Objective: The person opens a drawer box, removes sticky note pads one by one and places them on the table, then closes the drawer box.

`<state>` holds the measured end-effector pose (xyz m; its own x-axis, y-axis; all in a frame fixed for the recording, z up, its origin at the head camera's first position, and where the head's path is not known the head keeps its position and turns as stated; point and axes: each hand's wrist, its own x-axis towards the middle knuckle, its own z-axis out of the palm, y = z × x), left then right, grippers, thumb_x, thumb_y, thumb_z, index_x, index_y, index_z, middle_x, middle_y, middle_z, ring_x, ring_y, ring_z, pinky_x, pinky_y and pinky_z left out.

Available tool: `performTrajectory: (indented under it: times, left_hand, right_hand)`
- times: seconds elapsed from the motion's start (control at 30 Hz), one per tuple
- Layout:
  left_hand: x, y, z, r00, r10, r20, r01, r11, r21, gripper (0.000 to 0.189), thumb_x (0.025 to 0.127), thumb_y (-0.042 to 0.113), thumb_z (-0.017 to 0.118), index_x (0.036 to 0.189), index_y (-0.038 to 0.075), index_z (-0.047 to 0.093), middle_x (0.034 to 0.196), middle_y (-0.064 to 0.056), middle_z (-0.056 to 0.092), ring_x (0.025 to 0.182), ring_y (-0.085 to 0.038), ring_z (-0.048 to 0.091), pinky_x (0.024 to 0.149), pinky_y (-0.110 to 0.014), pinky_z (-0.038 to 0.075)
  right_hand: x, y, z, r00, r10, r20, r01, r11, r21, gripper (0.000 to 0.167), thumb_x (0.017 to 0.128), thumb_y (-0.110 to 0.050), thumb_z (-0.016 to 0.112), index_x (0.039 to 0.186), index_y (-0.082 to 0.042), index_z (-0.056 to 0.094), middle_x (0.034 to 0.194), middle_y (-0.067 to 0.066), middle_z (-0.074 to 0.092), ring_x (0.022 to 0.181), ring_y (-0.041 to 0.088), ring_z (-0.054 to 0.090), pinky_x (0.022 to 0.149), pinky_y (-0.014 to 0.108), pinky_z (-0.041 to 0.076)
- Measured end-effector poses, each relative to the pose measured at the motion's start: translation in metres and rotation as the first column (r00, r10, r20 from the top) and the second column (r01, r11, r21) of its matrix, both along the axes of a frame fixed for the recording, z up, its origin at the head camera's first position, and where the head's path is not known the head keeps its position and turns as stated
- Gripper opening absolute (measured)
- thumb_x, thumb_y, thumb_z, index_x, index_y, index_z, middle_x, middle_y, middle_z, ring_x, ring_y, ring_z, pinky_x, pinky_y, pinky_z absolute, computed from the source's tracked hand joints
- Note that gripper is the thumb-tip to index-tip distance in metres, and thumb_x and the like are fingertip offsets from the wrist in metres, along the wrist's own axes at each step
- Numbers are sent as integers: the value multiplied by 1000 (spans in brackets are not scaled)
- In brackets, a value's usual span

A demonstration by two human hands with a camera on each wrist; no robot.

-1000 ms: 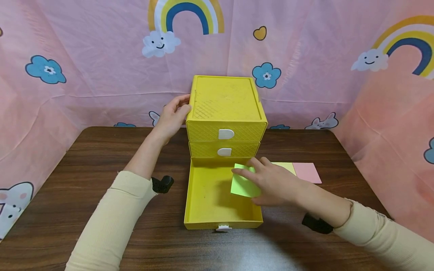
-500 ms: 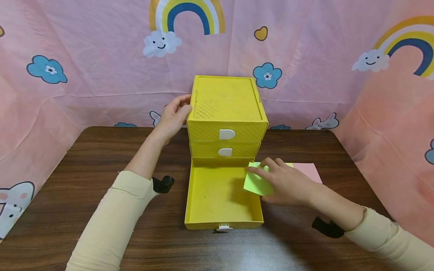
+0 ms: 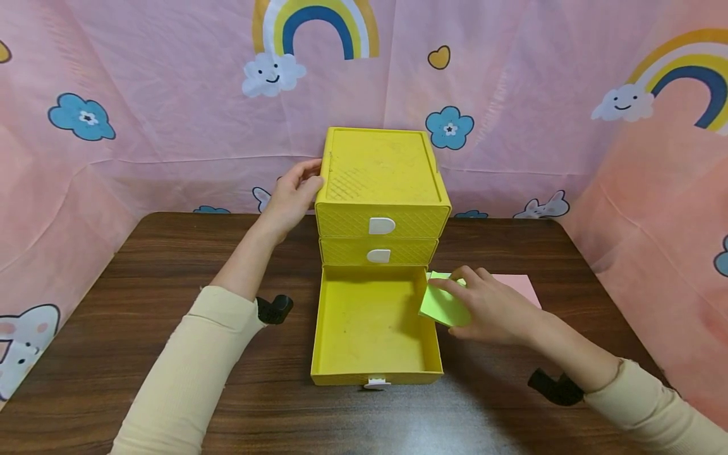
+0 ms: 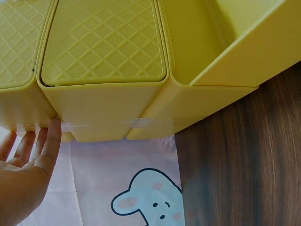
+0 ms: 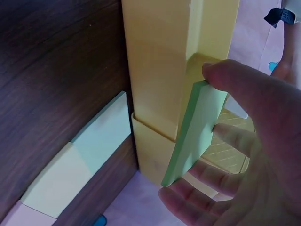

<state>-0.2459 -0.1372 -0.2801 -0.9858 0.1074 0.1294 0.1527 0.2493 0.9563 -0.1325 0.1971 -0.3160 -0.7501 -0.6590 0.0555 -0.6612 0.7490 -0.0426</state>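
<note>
A yellow drawer unit (image 3: 381,164) stands at the table's back, its bottom drawer (image 3: 364,335) pulled out. My left hand (image 3: 292,199) rests against the unit's upper left side; the left wrist view shows fairly straight fingers (image 4: 52,146) touching the wall. My right hand (image 3: 497,309) pinches a green sticky note pad (image 3: 443,308) between thumb and fingers. It holds the pad tilted over the drawer's right wall. In the right wrist view, a pale blue-green pad (image 5: 103,132), a cream pad (image 5: 59,179) and a pink pad (image 5: 28,216) lie in a row beside the unit.
The upper two drawers, each with a white pull tab (image 3: 382,225), are closed. The dark wooden table (image 3: 250,385) runs around the unit. A pink patterned cloth (image 3: 199,114) hangs behind. A black wrist camera (image 3: 556,387) sits below the right wrist.
My right hand has moved right with the green sticky note pad, from over the drawer's inside to its right wall. My left hand has stayed on the unit.
</note>
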Motion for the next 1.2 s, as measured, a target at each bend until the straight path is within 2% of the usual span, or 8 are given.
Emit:
performTrajectory:
  times: [0.5, 0.6, 0.73, 0.83, 0.93, 1.03, 1.2]
  left_hand:
    - [0, 0, 0, 1000, -6, 3, 6, 1000, -9, 48, 93, 26, 45, 140, 15, 38, 137, -4, 44, 115, -18, 49, 89, -35, 48]
    - [0, 0, 0, 1000, -5, 5, 5, 1000, -5, 48, 93, 26, 45, 140, 15, 38, 137, -4, 44, 114, -18, 49, 88, -34, 49]
    - [1, 0, 1, 1000, -4, 3, 4, 1000, 0, 48, 93, 25, 45, 139, 14, 39, 137, -5, 44, 114, -17, 49, 88, -33, 49]
    - [1, 0, 1, 1000, -6, 2, 6, 1000, 2, 48, 93, 25, 45, 139, 14, 39, 137, -5, 44, 114, -17, 50, 87, -33, 49]
    - [1, 0, 1, 1000, -7, 2, 7, 1000, 0, 48, 93, 25, 45, 139, 14, 38, 137, -5, 44, 114, -18, 50, 87, -33, 49]
    - [1, 0, 1, 1000, -6, 2, 6, 1000, -2, 48, 93, 25, 45, 139, 14, 38, 137, -5, 44, 115, -18, 50, 87, -34, 49]
    - [1, 0, 1, 1000, -3, -1, 3, 1000, -4, 48, 93, 24, 45, 139, 14, 39, 137, -5, 44, 116, -17, 49, 87, -33, 49]
  right_hand:
    - [-6, 31, -20, 993, -110, 50, 113, 992, -62, 73, 66, -35, 77, 131, -17, 50, 108, 15, 53, 88, 32, 53, 61, 28, 45]
    - [-7, 38, -25, 991, -129, 33, 130, 989, -66, 73, 66, -36, 77, 131, -16, 50, 108, 15, 53, 89, 32, 53, 65, 32, 46]
    - [-9, 46, -30, 990, -143, 6, 143, 986, -84, 72, 65, -35, 79, 129, -14, 51, 105, 15, 55, 88, 29, 55, 77, 43, 41]
    - [-10, 53, -34, 986, -163, 25, 165, 981, -100, 71, 65, -33, 79, 128, -12, 52, 103, 16, 56, 89, 28, 54, 83, 48, 37]
    - [-12, 58, -38, 981, -188, 52, 193, 976, -101, 71, 66, -33, 79, 128, -11, 52, 104, 19, 55, 91, 33, 53, 80, 46, 43]
    - [-14, 64, -39, 974, -214, 73, 221, 971, -95, 71, 67, -34, 78, 129, -11, 51, 105, 21, 54, 91, 38, 51, 71, 44, 48]
    - [-18, 73, -41, 960, -266, 92, 273, 959, -74, 70, 68, -35, 77, 129, -11, 50, 105, 23, 53, 85, 38, 52, 62, 38, 47]
